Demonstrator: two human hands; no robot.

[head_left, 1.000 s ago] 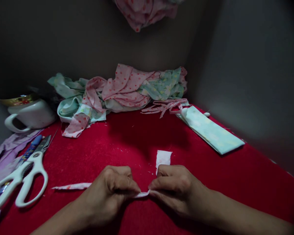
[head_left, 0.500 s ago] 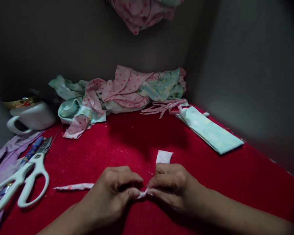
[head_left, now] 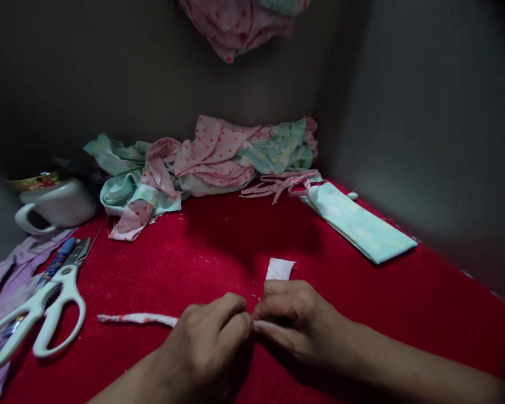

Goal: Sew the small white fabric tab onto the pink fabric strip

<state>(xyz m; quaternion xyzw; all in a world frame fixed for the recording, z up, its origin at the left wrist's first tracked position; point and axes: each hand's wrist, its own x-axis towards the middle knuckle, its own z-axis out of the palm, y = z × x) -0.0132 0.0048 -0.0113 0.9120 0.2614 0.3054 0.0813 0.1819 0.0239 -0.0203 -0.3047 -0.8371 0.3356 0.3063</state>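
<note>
Red surface (head_left: 160, 272) lay beneath left hand (head_left: 212, 336) and right hand (head_left: 301, 320), pinching fabric strip (head_left: 138, 318).
It seemed light, limp (creasable), best held beside those fingertips.

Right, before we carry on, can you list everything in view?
Fabric strip: apparently one, white with reddish marks, running under both hands
Scissors: one, white-handled, left
Pen-like item: one, blue, beside the scissors
Purple cloth: count unclear, left edge
Mug: one, white, back left
Banded object: one, gold, by the mug
Fabric pile: pieces uncountable, pink dotted and mint, back
Thin strips: several, pink, right of the pile
Folded cloth: one, pale mint, right
Rounded ends: two, white, folded cloth's far end
Raised cloth: pink dotted and mint, top
Work surface: one, red, beneath
Left hand: one, centre
Right hand: one, right of it
</note>
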